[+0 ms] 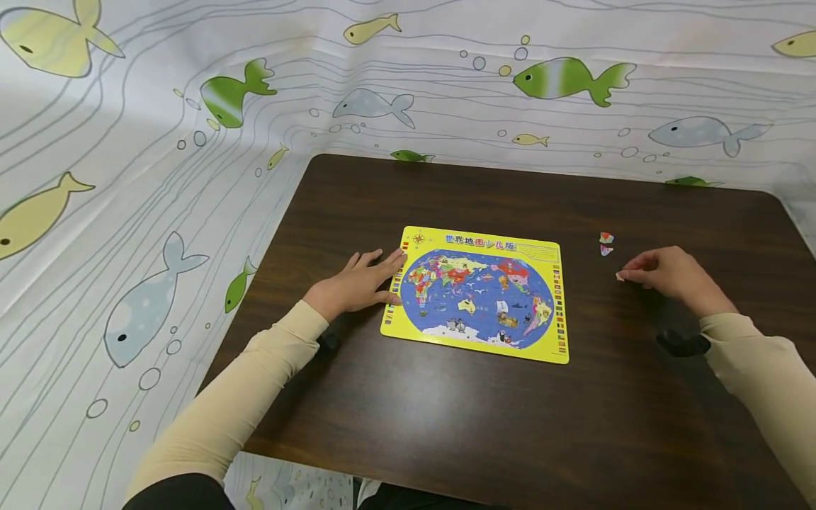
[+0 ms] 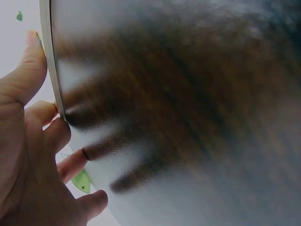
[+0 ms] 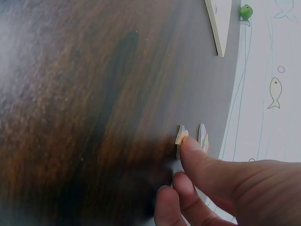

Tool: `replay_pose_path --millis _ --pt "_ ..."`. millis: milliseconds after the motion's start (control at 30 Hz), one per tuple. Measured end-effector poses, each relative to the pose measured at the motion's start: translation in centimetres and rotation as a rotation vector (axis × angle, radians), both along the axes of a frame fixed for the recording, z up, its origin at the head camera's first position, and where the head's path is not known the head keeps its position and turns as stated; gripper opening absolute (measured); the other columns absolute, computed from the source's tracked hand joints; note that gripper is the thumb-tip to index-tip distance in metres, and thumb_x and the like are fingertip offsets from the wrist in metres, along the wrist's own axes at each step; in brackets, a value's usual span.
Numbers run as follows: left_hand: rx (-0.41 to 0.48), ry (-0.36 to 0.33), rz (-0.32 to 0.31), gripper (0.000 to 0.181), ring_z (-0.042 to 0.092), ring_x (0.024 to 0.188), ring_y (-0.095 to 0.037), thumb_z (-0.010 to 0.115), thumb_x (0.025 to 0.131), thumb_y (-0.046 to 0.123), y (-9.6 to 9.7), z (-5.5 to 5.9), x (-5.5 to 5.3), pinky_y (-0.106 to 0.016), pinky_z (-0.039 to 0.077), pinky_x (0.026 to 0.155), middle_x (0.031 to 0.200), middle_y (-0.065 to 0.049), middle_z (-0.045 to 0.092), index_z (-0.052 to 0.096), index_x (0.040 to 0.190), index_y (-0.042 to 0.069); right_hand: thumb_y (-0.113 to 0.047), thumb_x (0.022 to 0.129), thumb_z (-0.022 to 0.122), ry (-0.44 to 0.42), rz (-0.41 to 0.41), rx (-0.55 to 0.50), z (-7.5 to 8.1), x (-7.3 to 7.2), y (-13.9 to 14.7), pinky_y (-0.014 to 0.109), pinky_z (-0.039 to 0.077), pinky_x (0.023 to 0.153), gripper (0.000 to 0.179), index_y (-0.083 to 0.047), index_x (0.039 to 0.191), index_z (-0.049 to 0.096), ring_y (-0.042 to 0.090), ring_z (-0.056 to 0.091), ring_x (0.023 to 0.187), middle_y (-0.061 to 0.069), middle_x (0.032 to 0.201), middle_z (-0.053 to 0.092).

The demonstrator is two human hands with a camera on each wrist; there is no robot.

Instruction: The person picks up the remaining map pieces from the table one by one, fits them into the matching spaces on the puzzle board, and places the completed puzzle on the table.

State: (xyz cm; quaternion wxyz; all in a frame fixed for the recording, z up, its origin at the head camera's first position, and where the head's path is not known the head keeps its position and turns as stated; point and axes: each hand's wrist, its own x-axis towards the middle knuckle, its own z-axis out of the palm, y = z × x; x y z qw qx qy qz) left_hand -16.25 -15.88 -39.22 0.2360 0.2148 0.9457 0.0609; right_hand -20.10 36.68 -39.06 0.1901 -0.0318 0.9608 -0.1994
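Note:
A yellow-bordered world map puzzle board (image 1: 474,345) with a blue oval map lies flat on the dark wooden table. At its left edge rests my left hand (image 1: 360,283), fingers spread, with thumb and fingertips on the yellow border. From the left wrist view, the hand (image 2: 37,155) reaches to the board's thin edge (image 2: 52,61). Off the board's right side, my right hand (image 1: 669,278) pinches a small puzzle piece (image 1: 620,277) between thumb and fingers, low over the table. The thumb partly covers this piece (image 3: 180,135) in the right wrist view.
Two small colourful puzzle pieces, one red and orange (image 1: 606,237) and one pinkish purple (image 1: 606,250), lie just beyond my right fingertips. Around the dark table (image 1: 446,418), a white cloth (image 1: 446,78) printed with fish hangs at the back and left.

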Motion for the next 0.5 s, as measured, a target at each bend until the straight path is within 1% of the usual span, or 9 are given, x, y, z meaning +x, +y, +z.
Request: replay_pose_path --millis 267,500 --pt "-0.008 0.004 -0.005 0.089 0.004 0.150 -0.032 0.051 0.088 0.060 -0.10 -0.11 -0.12 -0.056 0.004 0.120 0.162 0.008 -0.001 0.002 0.155 0.028 -0.047 0.090 0.062 0.005 0.000 0.001 0.13 0.12 -0.40 0.033 0.046 0.062 0.052 0.002 0.106 0.067 0.026 0.058 0.079 0.017 0.093 0.067" --pt "-0.012 0.006 -0.009 0.089 0.004 0.150 -0.032 0.050 0.088 0.061 -0.11 -0.15 -0.15 -0.056 0.004 0.120 0.162 0.008 -0.001 0.002 0.155 0.027 -0.048 0.090 0.061 -0.003 0.006 0.020 0.36 0.10 -0.50 0.035 0.046 0.063 0.055 0.002 0.111 0.062 0.027 0.059 0.081 0.021 0.100 0.064"
